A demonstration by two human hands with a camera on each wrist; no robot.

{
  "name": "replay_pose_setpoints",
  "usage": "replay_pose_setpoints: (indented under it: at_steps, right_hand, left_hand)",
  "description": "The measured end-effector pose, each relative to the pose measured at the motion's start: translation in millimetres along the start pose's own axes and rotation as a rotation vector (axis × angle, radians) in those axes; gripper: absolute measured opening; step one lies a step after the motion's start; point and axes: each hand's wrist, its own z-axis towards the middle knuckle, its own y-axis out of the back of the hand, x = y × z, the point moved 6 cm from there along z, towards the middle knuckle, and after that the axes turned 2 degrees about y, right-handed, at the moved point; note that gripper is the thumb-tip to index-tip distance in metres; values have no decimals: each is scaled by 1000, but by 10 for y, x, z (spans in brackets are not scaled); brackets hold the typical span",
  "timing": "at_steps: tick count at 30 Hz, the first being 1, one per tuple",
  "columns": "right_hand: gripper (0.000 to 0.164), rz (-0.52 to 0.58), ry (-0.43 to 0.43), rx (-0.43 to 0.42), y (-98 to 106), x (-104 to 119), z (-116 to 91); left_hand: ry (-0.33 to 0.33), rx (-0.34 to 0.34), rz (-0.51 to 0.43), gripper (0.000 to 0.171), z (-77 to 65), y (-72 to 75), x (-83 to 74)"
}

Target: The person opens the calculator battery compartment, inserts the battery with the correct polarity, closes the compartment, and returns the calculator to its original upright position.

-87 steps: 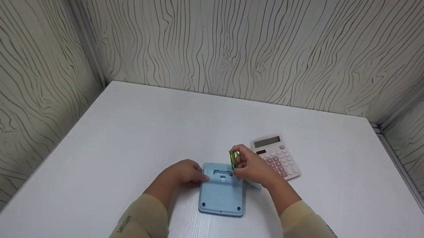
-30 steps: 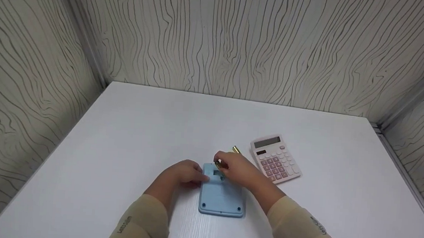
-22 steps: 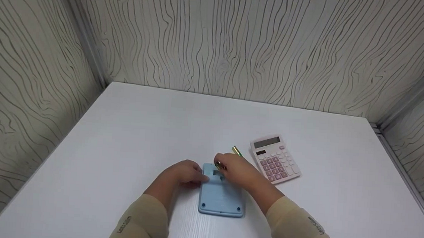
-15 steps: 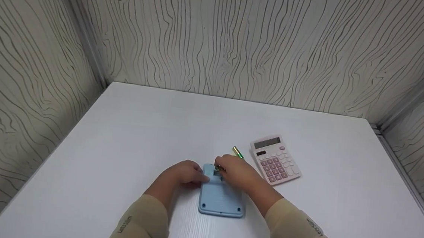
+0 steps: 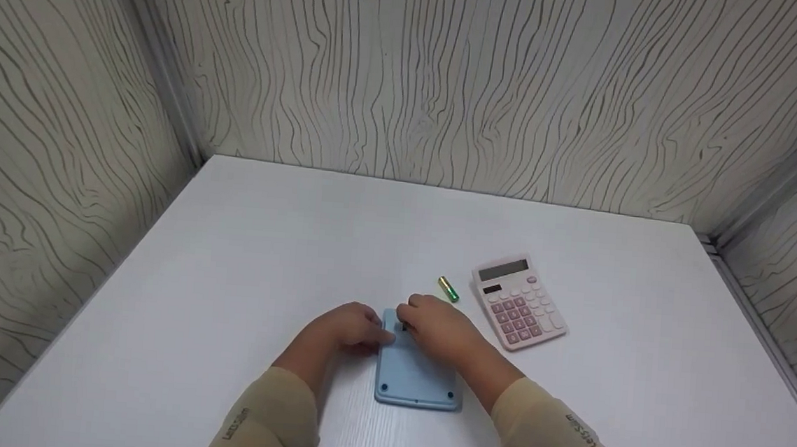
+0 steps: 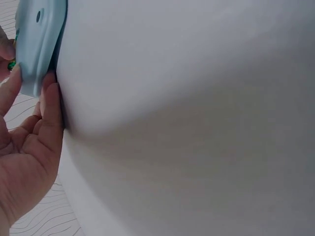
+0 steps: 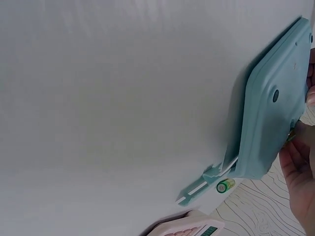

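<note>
The right hand (image 5: 438, 331) pinches a mostly hidden battery (image 7: 291, 138) over the blue device (image 5: 418, 378); the left hand (image 5: 353, 324) clamps its edge. "LetsSlim" marks both sleeves (image 5: 552, 437).

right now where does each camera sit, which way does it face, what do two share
Head: on the person's head, looking forward and down at table, pink calculator and blue device; left hand, right hand and sleeves show.
Left wrist: worn there, facing table and blue device; left hand shows at left, part of right hand above it.
Right wrist: worn there, facing table and blue device; right hand shows at right, part of left hand above it.
Shared: head and right wrist both show pink calculator and loose battery.
</note>
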Motion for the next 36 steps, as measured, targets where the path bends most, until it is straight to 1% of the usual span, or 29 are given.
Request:
replay_pose_setpoints:
  at_steps: [5, 8, 13, 18, 21, 23, 25, 28, 32, 36]
  right_hand:
    - [9, -37, 37, -16, 4, 15, -19]
    - [8, -29, 37, -12, 1, 6, -24]
    - [9, 4, 22, 3, -8, -29, -25]
    - [9, 5, 40, 30, -12, -48, -25]
    - [14, 12, 45, 33, -21, -66, -25]
    - [17, 36, 38, 32, -35, -91, -29]
    - [20, 72, 34, 26, -50, -118, -36]
    - [20, 108, 47, 1, -43, -135, -51]
    - [17, 109, 77, -50, -7, -123, -72]
    - [18, 117, 69, -48, -4, -121, -76]
  left_hand:
    - [-5, -11, 27, 29, 28, -2, 7]
    - [0, -13, 28, 30, 40, -2, 17]
    - [17, -16, -2, 30, 42, -10, 17]
    - [30, -21, -32, 31, 34, -26, 14]
    - [29, -22, -37, 30, 33, -28, 14]
    - [26, -22, -31, 29, 36, -32, 11]
    - [25, -20, -24, 29, 41, -32, 9]
    - [25, -15, -8, 31, 39, -28, 4]
    - [4, -6, 27, 31, 31, -16, -14]
    - [-1, -2, 38, 31, 28, -15, -17]
